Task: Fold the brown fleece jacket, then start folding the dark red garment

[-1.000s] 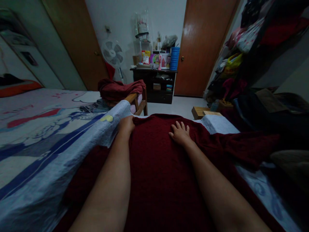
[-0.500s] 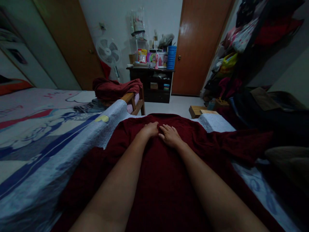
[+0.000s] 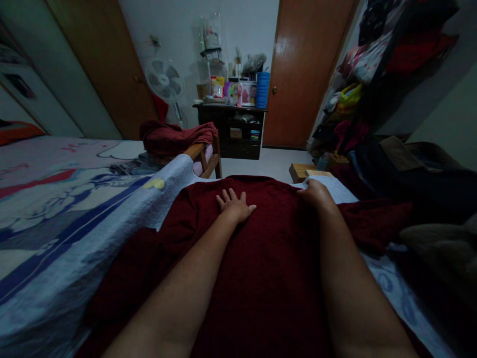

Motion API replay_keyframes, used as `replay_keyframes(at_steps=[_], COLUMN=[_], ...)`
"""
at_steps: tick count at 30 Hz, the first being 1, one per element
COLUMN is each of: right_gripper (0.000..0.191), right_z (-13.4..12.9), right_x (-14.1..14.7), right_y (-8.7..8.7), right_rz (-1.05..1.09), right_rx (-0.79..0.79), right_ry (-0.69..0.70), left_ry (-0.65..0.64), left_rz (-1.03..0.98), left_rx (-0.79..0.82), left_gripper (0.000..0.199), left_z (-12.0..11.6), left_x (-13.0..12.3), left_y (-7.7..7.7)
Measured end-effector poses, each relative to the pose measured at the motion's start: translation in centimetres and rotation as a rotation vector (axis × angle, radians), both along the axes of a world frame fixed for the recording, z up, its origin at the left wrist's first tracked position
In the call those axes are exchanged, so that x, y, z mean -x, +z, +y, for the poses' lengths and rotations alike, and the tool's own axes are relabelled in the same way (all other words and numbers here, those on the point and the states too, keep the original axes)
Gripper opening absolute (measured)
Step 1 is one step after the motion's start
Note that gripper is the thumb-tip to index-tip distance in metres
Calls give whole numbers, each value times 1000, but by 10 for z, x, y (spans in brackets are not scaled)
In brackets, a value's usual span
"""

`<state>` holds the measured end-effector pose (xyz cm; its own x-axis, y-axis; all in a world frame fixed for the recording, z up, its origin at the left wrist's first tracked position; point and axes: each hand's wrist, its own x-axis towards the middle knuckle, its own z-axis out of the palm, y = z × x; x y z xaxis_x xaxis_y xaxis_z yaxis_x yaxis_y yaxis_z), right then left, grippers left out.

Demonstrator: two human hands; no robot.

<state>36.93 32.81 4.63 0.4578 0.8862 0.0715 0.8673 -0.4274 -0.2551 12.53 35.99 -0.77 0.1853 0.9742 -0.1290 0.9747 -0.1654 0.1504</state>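
A dark maroon shirt (image 3: 268, 278) lies spread out in front of me, its collar end away from me and its sleeves out to both sides. My left hand (image 3: 235, 206) rests flat on the upper part of the shirt, fingers spread. At the shirt's right shoulder edge is my right hand (image 3: 316, 193), its fingers bent and closed on the cloth; the fingertips are partly hidden. Under the shirt is a pale blue-grey sheet (image 3: 167, 174), visible along both sides.
A bed (image 3: 74, 199) with a printed cover stands on the left. Reddish clothes (image 3: 179, 136) hang over a wooden rail beyond the sheet. Dark clothes (image 3: 421, 174) are heaped on the right. Farther off are a fan (image 3: 166, 79), a dark cabinet (image 3: 227, 129) and a wooden door (image 3: 298, 74).
My right hand has moved right, from the shirt's middle to its right shoulder edge, and closed there. My left hand has shifted slightly and spread its fingers flat.
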Motion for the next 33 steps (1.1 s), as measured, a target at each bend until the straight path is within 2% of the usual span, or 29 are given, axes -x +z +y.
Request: replay_keyframes(at_steps=[2, 4, 6, 7, 10, 12, 17, 19, 23, 27, 30, 33], right_gripper=[32, 28, 27, 28, 33, 39, 46, 49, 54, 43, 46, 56], right_z=[-3, -3, -2, -1, 0, 1, 2, 2, 3, 6, 8, 10], right_x=[-8, -8, -7, -8, -11, -13, -4, 4, 32, 62, 67, 56], right_y=[0, -4, -8, -9, -11, -14, -30, -34, -31, -33, -48, -63], right_rz=[103, 182, 169, 137, 22, -7, 30, 22, -58, -72, -12, 31], right_rx=[120, 202, 196, 155, -43, -108, 16, 22, -81, -174, -91, 67], right_ry=[-33, -27, -18, -25, -81, -118, -110, -86, -6, 182, 301, 237], left_ry=[-118, -296, -439, -471, -464, -447, -429, -426, -425, -432, -426, -405], left_rz=[3, -31, -78, -93, -97, -86, -77, -76, -74, -66, -64, -68], left_rx=[-134, -205, -147, -92, 17, 24, 24, 19, -6, -19, -28, -40], left_gripper=[67, 56, 57, 61, 80, 86, 88, 88, 87, 84, 75, 71], left_z=[-5, -12, -18, -20, -24, -25, -26, -26, -25, -25, -25, -25], left_x=[-6, -14, -20, -23, -26, -26, -26, -27, -28, -27, -27, -27], left_y=[1, 0, -2, -4, -7, -8, -7, -9, -12, -12, -11, -10])
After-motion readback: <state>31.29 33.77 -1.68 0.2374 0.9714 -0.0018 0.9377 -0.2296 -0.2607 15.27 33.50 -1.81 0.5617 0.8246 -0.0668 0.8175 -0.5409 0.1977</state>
